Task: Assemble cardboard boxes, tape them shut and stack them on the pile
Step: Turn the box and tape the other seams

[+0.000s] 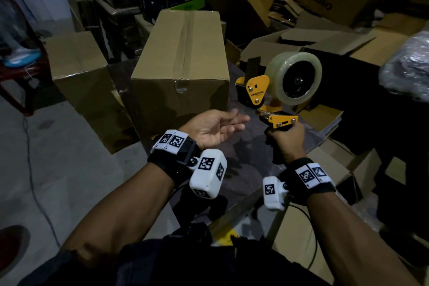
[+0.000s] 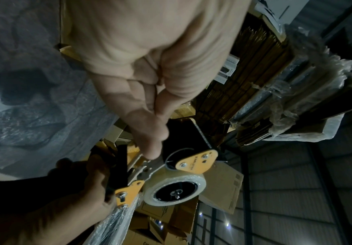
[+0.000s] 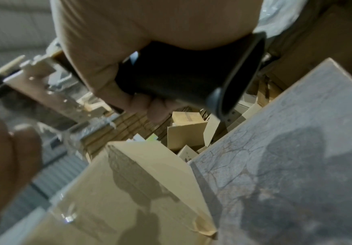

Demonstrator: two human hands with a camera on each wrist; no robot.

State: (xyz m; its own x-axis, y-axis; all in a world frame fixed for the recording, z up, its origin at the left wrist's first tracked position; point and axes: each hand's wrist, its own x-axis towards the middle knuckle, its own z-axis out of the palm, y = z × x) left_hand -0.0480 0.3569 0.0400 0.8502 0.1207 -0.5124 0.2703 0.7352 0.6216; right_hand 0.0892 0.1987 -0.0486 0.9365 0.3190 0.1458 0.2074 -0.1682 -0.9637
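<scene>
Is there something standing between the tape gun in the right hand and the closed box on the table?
Nothing visible does. The right hand holds the tape gun up beside the box, to its right, with open space between them. The left hand is open and lower, in front of the box.

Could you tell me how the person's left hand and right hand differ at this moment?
The right hand grips the tape dispenser by its black handle; the left hand holds nothing. The right hand's fingers are curled; the left hand's are relaxed, palm up, reaching toward the dispenser. Both hover over the table, near the taped box, and wear wrist cameras.
</scene>
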